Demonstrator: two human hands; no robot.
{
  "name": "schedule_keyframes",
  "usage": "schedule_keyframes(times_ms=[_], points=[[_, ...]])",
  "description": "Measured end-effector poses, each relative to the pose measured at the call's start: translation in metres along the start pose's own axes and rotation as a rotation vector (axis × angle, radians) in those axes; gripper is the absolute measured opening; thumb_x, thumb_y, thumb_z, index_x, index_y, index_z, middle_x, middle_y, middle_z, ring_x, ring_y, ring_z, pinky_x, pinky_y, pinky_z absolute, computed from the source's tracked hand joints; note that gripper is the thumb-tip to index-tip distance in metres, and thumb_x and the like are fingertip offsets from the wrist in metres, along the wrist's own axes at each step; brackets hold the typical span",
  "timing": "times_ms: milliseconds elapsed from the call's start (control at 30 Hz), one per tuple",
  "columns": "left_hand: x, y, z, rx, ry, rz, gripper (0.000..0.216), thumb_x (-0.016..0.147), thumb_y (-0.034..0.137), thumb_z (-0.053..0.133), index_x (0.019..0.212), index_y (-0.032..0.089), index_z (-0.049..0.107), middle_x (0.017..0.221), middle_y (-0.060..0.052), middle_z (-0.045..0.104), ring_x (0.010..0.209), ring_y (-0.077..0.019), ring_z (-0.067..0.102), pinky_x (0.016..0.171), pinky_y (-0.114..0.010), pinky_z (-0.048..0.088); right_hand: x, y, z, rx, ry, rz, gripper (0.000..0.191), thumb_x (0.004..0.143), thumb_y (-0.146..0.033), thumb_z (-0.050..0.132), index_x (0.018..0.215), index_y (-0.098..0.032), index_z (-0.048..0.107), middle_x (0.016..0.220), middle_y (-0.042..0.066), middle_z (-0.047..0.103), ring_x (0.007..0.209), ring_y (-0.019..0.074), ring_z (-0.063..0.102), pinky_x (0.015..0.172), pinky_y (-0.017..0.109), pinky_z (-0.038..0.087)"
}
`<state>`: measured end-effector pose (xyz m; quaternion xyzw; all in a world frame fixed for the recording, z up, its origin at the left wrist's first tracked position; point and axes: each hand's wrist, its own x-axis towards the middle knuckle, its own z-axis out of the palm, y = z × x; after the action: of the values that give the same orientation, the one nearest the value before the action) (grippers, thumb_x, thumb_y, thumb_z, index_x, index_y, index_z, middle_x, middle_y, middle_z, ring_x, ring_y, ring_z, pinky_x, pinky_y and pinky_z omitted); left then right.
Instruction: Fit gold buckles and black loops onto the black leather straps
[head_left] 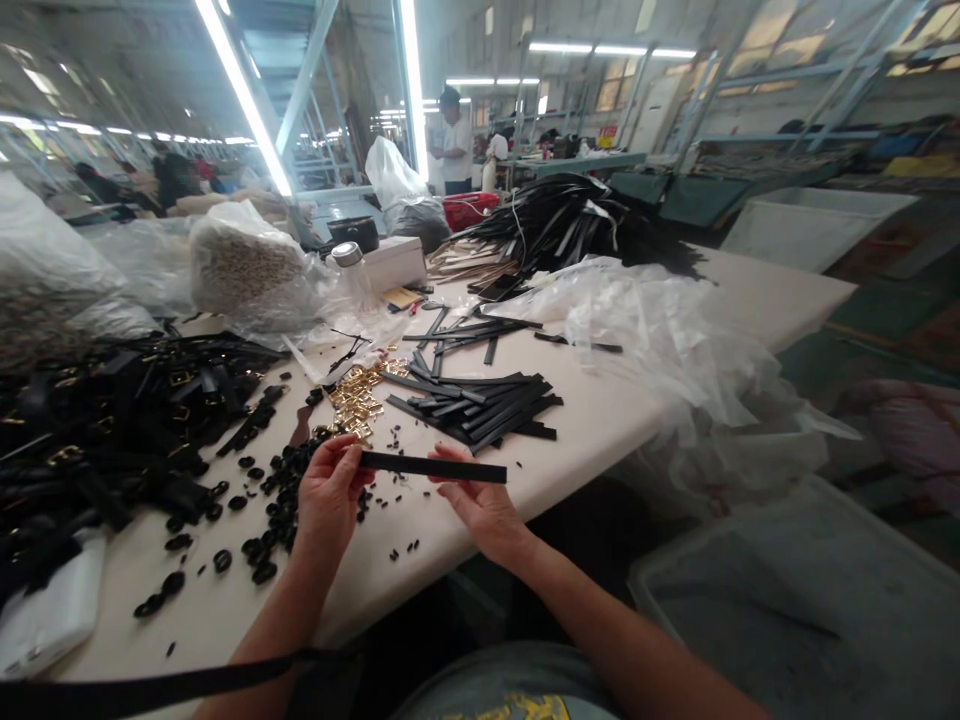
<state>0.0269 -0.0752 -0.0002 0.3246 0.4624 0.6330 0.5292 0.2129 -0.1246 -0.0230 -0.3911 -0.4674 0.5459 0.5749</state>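
Both of my hands hold one flat black strap [442,467] level above the near edge of the white table [600,410]. My left hand [327,490] pinches the strap's left end, fingers closed. My right hand [480,505] supports the strap from below near its middle, fingers curled on it. Just beyond lie a heap of gold buckles [358,395] and a stack of black straps [480,402]. Small black loops [262,500] are scattered under and left of my left hand.
A big pile of finished black straps with buckles [112,420] fills the table's left. Clear plastic bags [247,265] and crumpled plastic sheets [660,320] lie behind and right. A grey bin [810,610] stands at lower right. People work at far tables [454,140].
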Motion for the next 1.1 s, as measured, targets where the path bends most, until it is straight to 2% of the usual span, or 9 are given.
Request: schedule_keyframes(times_ms=[167,233,300,367,433,533,633,867,1100], points=[[-0.006,-0.005,-0.001,0.167,-0.117,0.119,0.030,0.070,0.031,0.079,0.094,0.019,0.065,0.075,0.003,0.067,0.060,-0.0092,0.062,0.059,-0.020,0.052,0.004,-0.013,0.012,0.261,0.099,-0.020,0.035,0.086,-0.046,0.064,0.113,-0.023,0.064,0.122,0.007,0.066,0.111,0.0206,0.063,0.096,0.037,0.051],[-0.010,-0.007,-0.002,0.242,-0.253,0.112,0.027,0.071,0.032,0.079,0.090,0.018,0.066,0.073,0.002,0.068,0.060,-0.0109,0.063,0.059,-0.022,0.052,0.009,-0.023,0.009,0.403,0.187,0.013,0.034,0.086,-0.050,0.063,0.103,-0.021,0.065,0.106,0.006,0.072,0.098,0.0181,0.067,0.090,0.035,0.053],[-0.013,-0.008,-0.003,0.295,-0.415,0.058,0.023,0.074,0.034,0.076,0.086,0.017,0.066,0.070,0.000,0.068,0.059,-0.0126,0.063,0.059,-0.024,0.052,0.012,-0.031,0.002,0.451,0.186,0.068,0.036,0.084,-0.054,0.063,0.094,-0.019,0.063,0.077,0.001,0.071,0.071,0.0138,0.067,0.072,0.029,0.056],[-0.013,-0.009,-0.003,0.295,-0.517,0.013,0.025,0.079,0.037,0.071,0.090,0.016,0.066,0.070,-0.002,0.069,0.060,-0.0141,0.064,0.059,-0.026,0.052,0.010,-0.035,-0.006,0.336,0.033,0.177,0.039,0.085,-0.056,0.060,0.085,-0.018,0.060,0.054,-0.004,0.061,0.044,0.0087,0.054,0.048,0.021,0.047],[-0.013,-0.008,-0.002,0.238,-0.530,-0.021,0.032,0.082,0.042,0.067,0.101,0.017,0.065,0.072,-0.003,0.070,0.060,-0.0145,0.064,0.058,-0.026,0.051,0.006,-0.035,-0.011,0.130,-0.198,0.307,0.041,0.088,-0.056,0.056,0.079,-0.016,0.058,0.046,-0.006,0.053,0.034,0.0055,0.041,0.037,0.017,0.034],[-0.011,-0.008,-0.001,0.175,-0.484,-0.091,0.033,0.079,0.042,0.070,0.101,0.017,0.065,0.065,0.000,0.067,0.053,-0.0114,0.061,0.052,-0.022,0.047,-0.001,-0.031,-0.010,-0.121,-0.422,0.420,0.035,0.092,-0.048,0.051,0.079,-0.016,0.057,0.046,-0.007,0.052,0.034,0.0047,0.040,0.036,0.015,0.030],[-0.009,-0.008,-0.002,0.192,-0.448,-0.131,0.025,0.074,0.036,0.075,0.086,0.017,0.065,0.057,0.003,0.063,0.047,-0.0085,0.057,0.047,-0.018,0.043,-0.003,-0.030,-0.005,-0.229,-0.457,0.441,0.028,0.095,-0.038,0.046,0.080,-0.017,0.056,0.047,-0.008,0.050,0.036,0.0051,0.040,0.038,0.016,0.032],[-0.010,-0.008,-0.002,0.260,-0.413,-0.174,0.025,0.072,0.032,0.074,0.087,0.017,0.062,0.056,0.004,0.063,0.046,-0.0093,0.059,0.044,-0.017,0.042,0.000,-0.028,-0.002,-0.638,-0.239,0.153,0.014,0.080,-0.031,0.069,0.086,-0.019,0.065,0.065,-0.005,0.063,0.053,0.0088,0.055,0.053,0.019,0.038],[-0.010,-0.008,0.001,0.260,-0.426,-0.219,0.025,0.071,0.030,0.074,0.085,0.017,0.058,0.059,0.002,0.066,0.050,-0.0112,0.063,0.045,-0.017,0.042,-0.002,-0.022,0.005,-0.899,-0.049,-0.107,0.014,0.084,-0.032,0.066,0.094,-0.022,0.067,0.086,0.000,0.071,0.078,0.0147,0.064,0.071,0.024,0.044]])
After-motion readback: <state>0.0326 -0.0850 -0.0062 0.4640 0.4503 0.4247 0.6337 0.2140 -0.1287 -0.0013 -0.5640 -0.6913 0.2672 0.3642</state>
